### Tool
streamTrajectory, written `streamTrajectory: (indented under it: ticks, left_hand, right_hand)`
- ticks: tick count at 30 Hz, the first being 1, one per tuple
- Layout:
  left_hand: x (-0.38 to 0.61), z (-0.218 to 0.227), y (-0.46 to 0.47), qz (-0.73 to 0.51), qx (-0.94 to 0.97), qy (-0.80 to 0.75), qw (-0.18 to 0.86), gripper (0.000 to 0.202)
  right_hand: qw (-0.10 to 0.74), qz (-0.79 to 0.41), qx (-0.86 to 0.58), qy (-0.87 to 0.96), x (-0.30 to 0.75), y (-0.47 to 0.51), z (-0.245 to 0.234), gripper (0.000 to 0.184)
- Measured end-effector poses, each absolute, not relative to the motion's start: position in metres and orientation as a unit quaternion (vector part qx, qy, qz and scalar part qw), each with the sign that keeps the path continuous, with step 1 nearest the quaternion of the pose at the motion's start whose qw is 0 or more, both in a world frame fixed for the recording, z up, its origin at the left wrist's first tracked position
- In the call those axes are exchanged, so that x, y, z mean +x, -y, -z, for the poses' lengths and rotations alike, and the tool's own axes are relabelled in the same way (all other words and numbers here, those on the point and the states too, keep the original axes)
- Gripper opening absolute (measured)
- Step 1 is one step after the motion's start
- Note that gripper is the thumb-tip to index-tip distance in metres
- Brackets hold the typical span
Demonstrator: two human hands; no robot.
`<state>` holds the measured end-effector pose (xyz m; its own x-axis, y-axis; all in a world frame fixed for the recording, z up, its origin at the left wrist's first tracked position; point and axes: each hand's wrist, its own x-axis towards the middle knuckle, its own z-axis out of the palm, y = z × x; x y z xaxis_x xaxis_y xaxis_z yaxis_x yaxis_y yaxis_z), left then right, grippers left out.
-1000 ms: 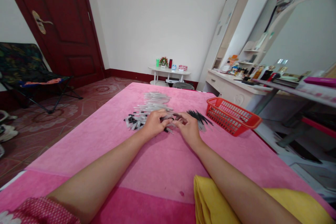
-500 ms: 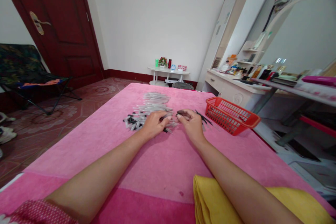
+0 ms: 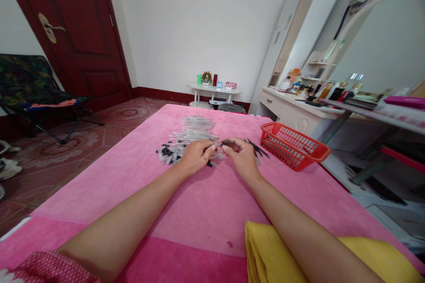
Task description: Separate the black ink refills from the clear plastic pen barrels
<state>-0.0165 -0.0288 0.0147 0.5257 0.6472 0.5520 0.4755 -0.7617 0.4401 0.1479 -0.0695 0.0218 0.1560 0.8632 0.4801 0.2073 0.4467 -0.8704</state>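
Observation:
My left hand (image 3: pixel 198 156) is closed in a pinch, thumb against fingers. What it holds is too small and hidden to make out. Facing it, only a small gap away, my right hand (image 3: pixel 241 156) pinches a small black piece (image 3: pixel 222 144), possibly a pen cap. Beyond the left hand lies a stack of translucent pen barrels (image 3: pixel 197 127). A heap of short clear and black pen parts (image 3: pixel 167 154) sits left of that hand. Thin black sticks (image 3: pixel 259 148), like pen refills, lie just right of my right hand.
A red plastic basket (image 3: pixel 292 145) stands at the right edge of the pink cloth-covered table (image 3: pixel 206 212). Folded yellow cloth (image 3: pixel 262 252) lies under my right forearm. Farther off are a white side table (image 3: pixel 212 88), a folding chair (image 3: pixel 36 84) and a dresser (image 3: pixel 285 104) with bottles.
My fingertips have come slightly closer together, the right ones shifting a little left. The pen parts and basket look the same.

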Motion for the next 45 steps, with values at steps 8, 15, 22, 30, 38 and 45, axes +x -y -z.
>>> streamTrajectory:
  ticks: [8, 15, 22, 30, 38, 45]
  left_hand:
    - [-0.0165, -0.0188, 0.0326, -0.348, 0.871, -0.326, 0.115, 0.032]
    - [-0.0162, -0.0173, 0.0323, -0.341, 0.874, -0.327, 0.114, 0.031]
    - [-0.0158, -0.0147, 0.0314, -0.343, 0.877, -0.319, 0.106, 0.029]
    - [-0.0159, -0.015, 0.0315, -0.339, 0.878, -0.322, 0.099, 0.03]
    - [-0.0154, -0.0142, 0.0323, -0.342, 0.879, -0.316, 0.096, 0.029]
    - [-0.0145, -0.0149, 0.0358, -0.328, 0.887, -0.319, 0.066, 0.025]
  right_hand:
    - [0.623, -0.284, -0.442, 0.579, 0.1492, 0.0673, -0.0182, 0.016]
    - [0.625, -0.292, -0.441, 0.575, 0.1487, 0.0679, -0.0189, 0.016]
    - [0.606, -0.248, -0.453, 0.605, 0.1502, 0.0673, -0.0162, 0.015]
    - [0.589, -0.217, -0.463, 0.626, 0.151, 0.0687, -0.0167, 0.016]
    - [0.576, -0.209, -0.483, 0.626, 0.1499, 0.0677, -0.0155, 0.013]
    - [0.492, -0.133, -0.518, 0.687, 0.1527, 0.0754, -0.0183, 0.033]
